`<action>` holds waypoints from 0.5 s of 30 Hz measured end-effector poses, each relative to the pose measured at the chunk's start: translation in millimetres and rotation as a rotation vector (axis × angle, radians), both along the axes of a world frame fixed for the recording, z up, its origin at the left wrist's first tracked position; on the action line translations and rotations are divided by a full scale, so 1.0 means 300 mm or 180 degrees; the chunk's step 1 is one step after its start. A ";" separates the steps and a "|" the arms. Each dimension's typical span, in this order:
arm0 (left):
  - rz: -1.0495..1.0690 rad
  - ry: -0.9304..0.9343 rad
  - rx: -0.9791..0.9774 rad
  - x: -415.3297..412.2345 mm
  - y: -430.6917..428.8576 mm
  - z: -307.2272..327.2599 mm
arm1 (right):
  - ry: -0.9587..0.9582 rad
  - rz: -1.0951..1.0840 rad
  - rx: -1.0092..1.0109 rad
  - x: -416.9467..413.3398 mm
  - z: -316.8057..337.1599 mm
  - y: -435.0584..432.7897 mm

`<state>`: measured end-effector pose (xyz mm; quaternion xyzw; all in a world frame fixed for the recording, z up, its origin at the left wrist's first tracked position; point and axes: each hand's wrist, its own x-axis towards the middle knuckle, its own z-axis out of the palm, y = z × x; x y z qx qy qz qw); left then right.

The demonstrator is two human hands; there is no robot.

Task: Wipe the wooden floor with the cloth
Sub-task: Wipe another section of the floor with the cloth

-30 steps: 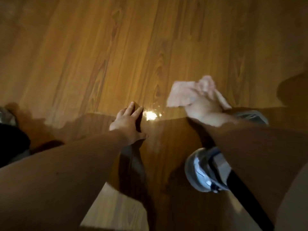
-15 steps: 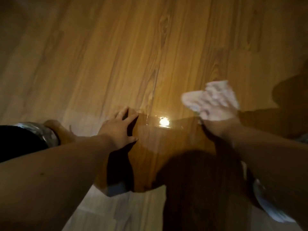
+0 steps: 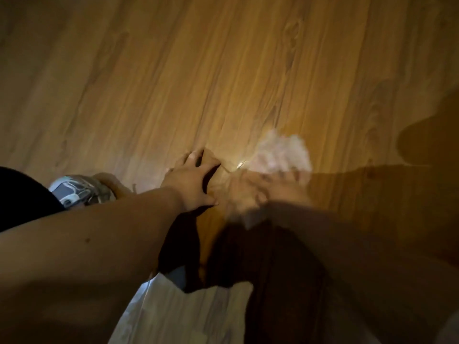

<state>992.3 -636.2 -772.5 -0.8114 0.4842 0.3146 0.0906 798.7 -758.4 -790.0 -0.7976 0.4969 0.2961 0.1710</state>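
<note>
My left hand (image 3: 191, 182) lay flat on the wooden floor (image 3: 223, 70), fingers spread. Blur hid how my right hand (image 3: 263, 189) held the cloth (image 3: 283, 152) beyond its fingertips. Wiping leftward risked striking my spread fingers.

Hands: two, the left hand (image 3: 191, 181) spread flat and the right hand (image 3: 258, 188) blurred just beside it.
Bare forearms: two, one behind each hand.
Cloths: one crumpled pale pinkish-white cloth (image 3: 283, 152), touching the far side of the right hand.
Shoes: one grey and white trainer (image 3: 79, 191) in view, well to the left of the left hand.
Floors: one brown wood-grain plank floor (image 3: 223, 70) under both hands.
Light spots: one small bright glint (image 3: 241, 164) on the floor between the two hands.
</note>
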 end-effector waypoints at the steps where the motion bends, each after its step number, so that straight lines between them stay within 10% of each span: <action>1: -0.0033 -0.0034 -0.0012 0.008 0.007 -0.004 | 0.0116 -0.0413 -0.0468 -0.006 0.051 -0.078; 5: -0.0148 -0.0237 -0.0243 0.055 0.036 -0.010 | -0.1041 -0.0030 0.0000 0.021 0.073 -0.165; 11: 0.0557 0.0029 -0.1021 0.061 0.040 -0.019 | -0.1279 0.2935 0.0796 0.108 0.036 0.175; 15: 0.0519 -0.0164 -0.1619 -0.042 0.044 -0.012 | -0.2310 0.2007 0.0519 0.057 0.075 -0.023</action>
